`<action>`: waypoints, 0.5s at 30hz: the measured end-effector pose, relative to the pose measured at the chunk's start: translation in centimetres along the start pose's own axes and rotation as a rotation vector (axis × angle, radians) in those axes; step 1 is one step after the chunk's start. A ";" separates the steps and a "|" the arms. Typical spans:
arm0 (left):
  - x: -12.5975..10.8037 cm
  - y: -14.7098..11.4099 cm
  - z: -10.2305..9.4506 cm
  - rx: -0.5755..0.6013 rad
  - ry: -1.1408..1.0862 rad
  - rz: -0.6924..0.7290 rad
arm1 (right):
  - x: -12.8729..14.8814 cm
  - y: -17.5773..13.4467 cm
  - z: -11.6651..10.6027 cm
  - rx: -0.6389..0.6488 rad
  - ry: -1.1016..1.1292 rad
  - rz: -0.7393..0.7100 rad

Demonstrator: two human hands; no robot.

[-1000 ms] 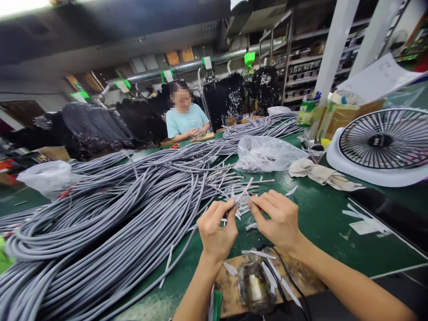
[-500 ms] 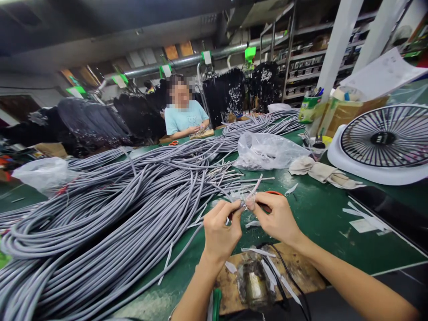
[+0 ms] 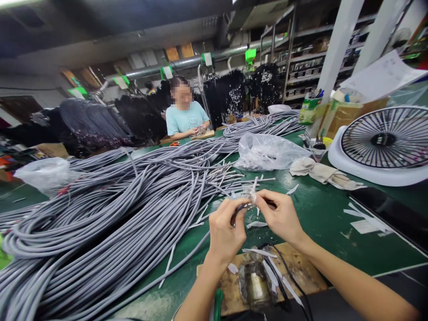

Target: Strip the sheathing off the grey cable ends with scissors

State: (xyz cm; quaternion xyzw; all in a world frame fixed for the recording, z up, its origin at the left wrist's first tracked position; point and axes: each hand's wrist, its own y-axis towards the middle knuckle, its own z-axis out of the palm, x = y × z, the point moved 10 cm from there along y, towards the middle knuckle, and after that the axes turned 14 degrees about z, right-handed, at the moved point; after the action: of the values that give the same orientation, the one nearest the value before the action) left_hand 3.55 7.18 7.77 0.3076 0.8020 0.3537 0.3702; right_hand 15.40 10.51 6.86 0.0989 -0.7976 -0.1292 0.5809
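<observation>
Fingers of my left hand (image 3: 229, 225) are closed around a grey cable (image 3: 198, 246), whose length trails back down to the left. From that grip the cable's stripped end (image 3: 254, 187) sticks up, with pale strands and clear film-like wisps around it. My right hand (image 3: 278, 211) pinches those pale strands at the base of the end, its fingertips nearly touching the left ones. The exact pinch point is partly covered by the fingers. Beneath both hands are white sheath scraps (image 3: 257, 224) on the green table.
A large bundle of grey cables (image 3: 133, 214) covers the left side. Behind my hands lies a clear plastic bag (image 3: 264, 154). On the right are a cloth glove (image 3: 323, 171), a fan (image 3: 384, 140) and a wooden board (image 3: 301, 267) nearer me. Across the table sits a person (image 3: 187, 118).
Both hands have shifted slightly right and closer together. The pale cable end now stands more upright, and the orange-red handle beside my right hand is no longer visible.
</observation>
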 end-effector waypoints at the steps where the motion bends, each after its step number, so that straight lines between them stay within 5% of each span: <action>1: -0.1 0.0 0.1 0.018 0.008 0.015 | 0.1 0.0 -0.1 -0.009 -0.014 -0.009; 15: 0.9 -0.7 0.1 -0.056 -0.086 -0.117 | 1.9 -1.0 -0.6 -0.093 -0.149 -0.164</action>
State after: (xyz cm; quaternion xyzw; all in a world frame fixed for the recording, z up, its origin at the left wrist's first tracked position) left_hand 2.96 7.51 6.84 0.2649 0.7917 0.3402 0.4328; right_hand 15.41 8.97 8.40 0.1270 -0.8210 -0.2201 0.5113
